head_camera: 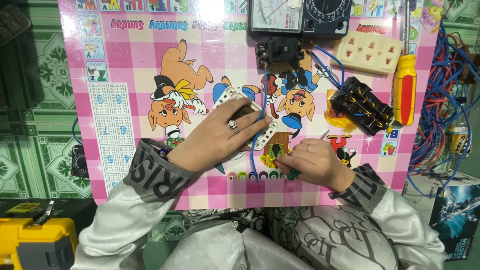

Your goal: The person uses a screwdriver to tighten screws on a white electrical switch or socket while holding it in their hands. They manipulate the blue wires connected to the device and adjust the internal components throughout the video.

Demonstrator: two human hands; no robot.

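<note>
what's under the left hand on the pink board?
The left hand lies flat on a white switch plate, with a blue wire running out below. The plate's middle is covered by the fingers.

White switch plate [265,134] lies tilted, blue wire [255,150] trailing below.

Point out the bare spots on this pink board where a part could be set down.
Freest is the left half of the pink board, between the number tables and the white switch plate under the left hand. The top right is crowded: multimeter, black breaker, cream socket strip, black switch block, yellow screwdriver.
</note>
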